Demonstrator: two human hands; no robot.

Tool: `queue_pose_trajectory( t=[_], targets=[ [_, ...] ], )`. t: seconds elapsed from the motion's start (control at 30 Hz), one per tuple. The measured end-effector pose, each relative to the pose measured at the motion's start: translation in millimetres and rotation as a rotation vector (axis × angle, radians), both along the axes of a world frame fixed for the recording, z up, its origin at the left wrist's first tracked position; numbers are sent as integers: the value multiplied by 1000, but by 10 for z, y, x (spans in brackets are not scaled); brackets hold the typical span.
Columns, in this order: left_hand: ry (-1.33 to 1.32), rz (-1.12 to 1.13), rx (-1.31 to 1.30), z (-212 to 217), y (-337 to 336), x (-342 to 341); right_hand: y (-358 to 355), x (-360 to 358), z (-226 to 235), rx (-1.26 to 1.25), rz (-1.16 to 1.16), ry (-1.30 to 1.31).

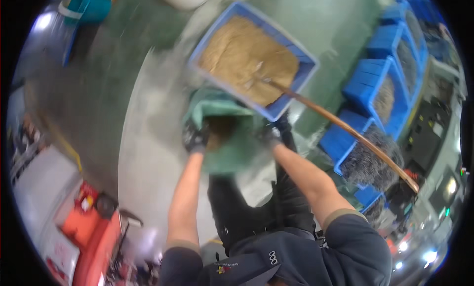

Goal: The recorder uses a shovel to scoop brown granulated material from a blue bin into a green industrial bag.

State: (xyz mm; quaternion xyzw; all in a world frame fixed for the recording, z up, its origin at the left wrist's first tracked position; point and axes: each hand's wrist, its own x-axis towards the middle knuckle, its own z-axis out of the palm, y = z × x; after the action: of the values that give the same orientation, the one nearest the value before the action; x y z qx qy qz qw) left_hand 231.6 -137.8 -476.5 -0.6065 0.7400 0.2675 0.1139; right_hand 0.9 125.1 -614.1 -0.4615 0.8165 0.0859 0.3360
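Two gloved hands gripped the mouth of a soft green woven sack (224, 138), held open just beside the near corner of a blue rectangular plastic crate (306, 64) heaped with tan sawdust-like grain. Left hand (195, 138), in a dark glove, clenched on the sack's left rim; right hand (271, 133), gloved likewise, clamped on the right rim. Brownish fill dimly visible inside the sack's mouth, blurred by motion. Stuck in the tan heap, a long brown wooden-handled shovel (345, 130), slanting away to the right over further blue crates (375, 88) of dark grey metal pieces. Beneath, a wet grey-green concrete floor (148, 138). Judged risky: slack cloth slipping from one glove and spilling the fill, or footing lost on that damp floor. Also possible: the unsupported handle toppling.
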Motion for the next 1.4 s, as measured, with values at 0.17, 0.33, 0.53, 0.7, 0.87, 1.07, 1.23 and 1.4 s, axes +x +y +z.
queue_pose_trajectory(
  t=[0.17, 0.33, 0.53, 0.7, 0.87, 1.07, 1.23, 1.4],
  targets=[
    [-127, 146, -97, 321, 158, 1029, -751, 1003, 457, -69, -757, -718],
    [-314, 242, 3, -2, 58, 1405, -1351, 1235, 869, -18, -431, -325],
    [-100, 397, -18, -143, -296, 1168, -1411, 854, 685, -198, -313, -238],
    [178, 111, 10, 48, -93, 1767, -1305, 708, 1195, -275, -362, -432],
    [388, 253, -24, 307, -316, 668, -1345, 208, 1161, -132, -449, -520],
    [109, -346, -311, 610, -674, 1394, -1582, 263, 1027, -345, 49, -311],
    [-268, -509, -217, 328, -636, 1760, -1960, 416, 1166, -193, -55, -377],
    [-325, -588, -250, 360, -487, 1786, -1989, 468, 1439, -153, 107, -445]
  ],
)
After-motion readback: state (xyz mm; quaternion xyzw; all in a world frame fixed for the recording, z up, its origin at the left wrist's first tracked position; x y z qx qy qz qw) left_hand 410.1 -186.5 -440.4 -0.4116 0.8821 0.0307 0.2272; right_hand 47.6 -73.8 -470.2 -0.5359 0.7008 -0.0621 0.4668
